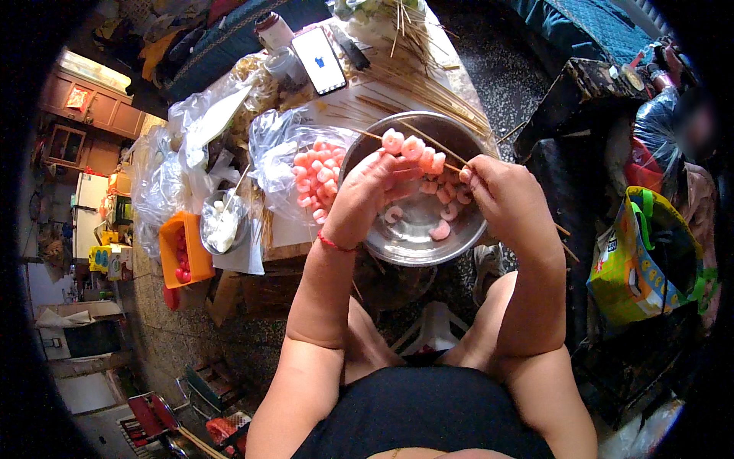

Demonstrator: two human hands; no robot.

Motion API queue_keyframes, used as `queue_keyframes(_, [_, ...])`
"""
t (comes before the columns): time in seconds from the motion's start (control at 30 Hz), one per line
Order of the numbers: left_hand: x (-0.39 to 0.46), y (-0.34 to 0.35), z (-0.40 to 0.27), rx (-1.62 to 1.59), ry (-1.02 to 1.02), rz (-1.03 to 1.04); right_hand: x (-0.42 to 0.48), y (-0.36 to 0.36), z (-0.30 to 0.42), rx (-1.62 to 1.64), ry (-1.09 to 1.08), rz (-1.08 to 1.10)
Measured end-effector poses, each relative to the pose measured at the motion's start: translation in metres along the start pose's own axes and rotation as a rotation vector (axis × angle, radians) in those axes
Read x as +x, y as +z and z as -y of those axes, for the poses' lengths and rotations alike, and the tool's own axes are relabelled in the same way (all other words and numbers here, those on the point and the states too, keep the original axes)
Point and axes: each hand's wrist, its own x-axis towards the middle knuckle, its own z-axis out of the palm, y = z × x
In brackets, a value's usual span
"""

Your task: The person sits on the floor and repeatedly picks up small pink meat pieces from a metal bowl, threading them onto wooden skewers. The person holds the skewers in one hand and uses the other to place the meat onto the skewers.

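Over a round metal bowl [408, 259], my right hand [507, 192] pinches thin wooden skewers near one end. Several pink, curled food pieces [413, 148] are threaded in a row on a skewer. My left hand [375, 181], with a red string at the wrist, is raised beneath and beside the row, its fingers against or close behind the pieces; the exact contact is unclear. Loose pink pieces [449, 211] lie in the bowl. Left of it, a clear plastic bag [274, 166] holds many more pink pieces [318, 172].
Bundled wooden skewers [430, 92] lie behind the bowl on the table. A lit phone [320, 60], a jar [281, 63], an orange container [166, 252] with red balls and a small bowl [243, 232] with white pieces stand around. A colourful bag [648, 258] is at the right.
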Motion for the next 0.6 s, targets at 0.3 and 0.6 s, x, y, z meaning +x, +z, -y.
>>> queue_keyframes(0.3, [-0.003,-0.011,0.028,1.949,-0.147,0.220,0.000,0.003,-0.002,-0.090,0.009,-0.018])
queue_keyframes(0.6, [0.010,-0.025,0.032,1.344,0.132,0.247,0.000,0.002,-0.003,-0.084,0.028,-0.027])
